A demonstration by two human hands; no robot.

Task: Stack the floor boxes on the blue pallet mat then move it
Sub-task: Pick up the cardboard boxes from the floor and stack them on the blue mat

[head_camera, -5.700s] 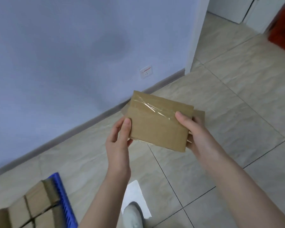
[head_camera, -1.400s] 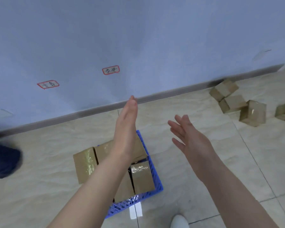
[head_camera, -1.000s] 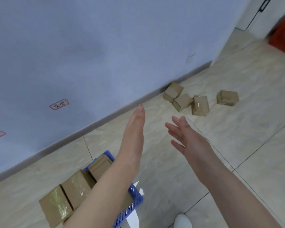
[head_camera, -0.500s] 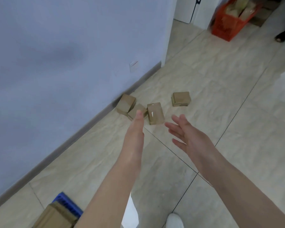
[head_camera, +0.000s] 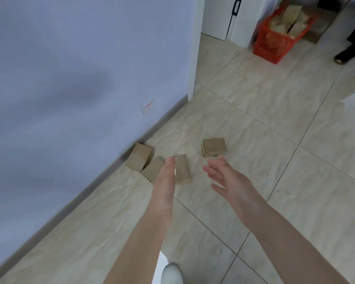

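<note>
Several small cardboard boxes lie on the tiled floor near the wall. One box leans at the baseboard, another box sits beside it, a third box is partly behind my left fingertips, and a fourth box lies apart to the right. My left hand is stretched forward edge-on with straight fingers, holding nothing. My right hand is open with spread fingers, just short of the fourth box. The blue pallet mat is out of view.
A red plastic basket filled with packages stands at the far right by a white door. Another person's dark shoe is near it. The blue wall runs along the left, with a socket. My shoe shows at the bottom.
The view has swung away from the blue mat with its stacked boxes toward the loose floor boxes, which now lie closer. Both empty hands stay stretched forward.
</note>
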